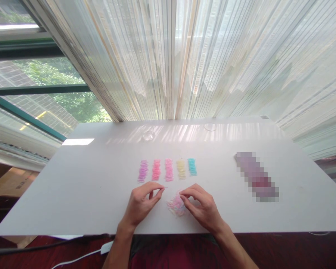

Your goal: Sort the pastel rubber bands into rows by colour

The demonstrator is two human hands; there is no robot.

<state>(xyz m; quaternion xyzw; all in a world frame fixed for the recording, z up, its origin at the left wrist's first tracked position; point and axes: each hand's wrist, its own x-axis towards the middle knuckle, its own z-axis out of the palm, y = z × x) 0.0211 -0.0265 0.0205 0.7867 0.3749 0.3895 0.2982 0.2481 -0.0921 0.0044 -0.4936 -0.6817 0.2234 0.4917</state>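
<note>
My left hand (146, 198) is closed in a pinch, with a short thin stick (166, 187) poking out past the fingertips. Over the right side of a loose pile of mixed pastel sticks (176, 205), my right hand (199, 203) also pinches thumb and forefinger together. Whatever sits between those fingertips is too small to make out. Beyond both hands the sticks lie sorted by colour in upright columns: purple (143, 171), coral pink (156, 170), pink (168, 170), pale yellow (181, 169) and turquoise (192, 167).
Everything lies on a white table (100, 201). A blurred-out oblong object (256, 177) is at the right. Toward the back are a small clear round item (149, 135) and a clear ring-like item (210, 127). Sheer curtains (184, 63) hang along the far edge; a cardboard box (11, 181) stands left.
</note>
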